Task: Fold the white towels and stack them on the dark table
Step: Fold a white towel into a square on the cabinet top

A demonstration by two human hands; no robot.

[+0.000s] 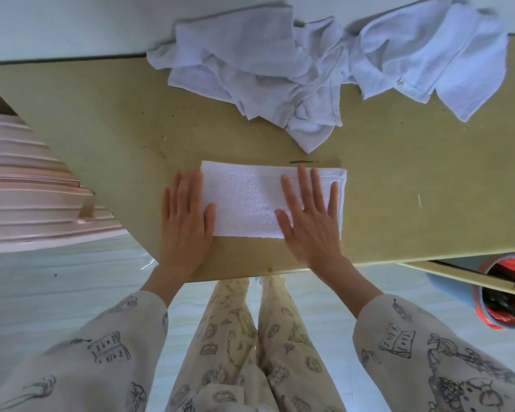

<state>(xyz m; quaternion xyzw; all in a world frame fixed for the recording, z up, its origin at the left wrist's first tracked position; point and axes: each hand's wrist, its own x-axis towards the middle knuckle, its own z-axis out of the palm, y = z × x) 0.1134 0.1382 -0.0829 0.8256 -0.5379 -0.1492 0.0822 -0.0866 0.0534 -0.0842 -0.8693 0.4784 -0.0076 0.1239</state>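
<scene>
Both hands flat, smoothing one folded towel.

Left hand [186,217] spread at the folded towel [250,200]'s left edge, right hand [311,217] pressing on top, likely to set the crease; towel near the table [101,123]'s front edge; unfolded pile [295,69] waits well behind.

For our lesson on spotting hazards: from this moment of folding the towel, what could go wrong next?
1. The folded towel lies near the table front edge; a smoothing stroke by the right hand or left hand might drag it off.
2. The unfolded towel pile lies close behind and could snag the next fold.
</scene>
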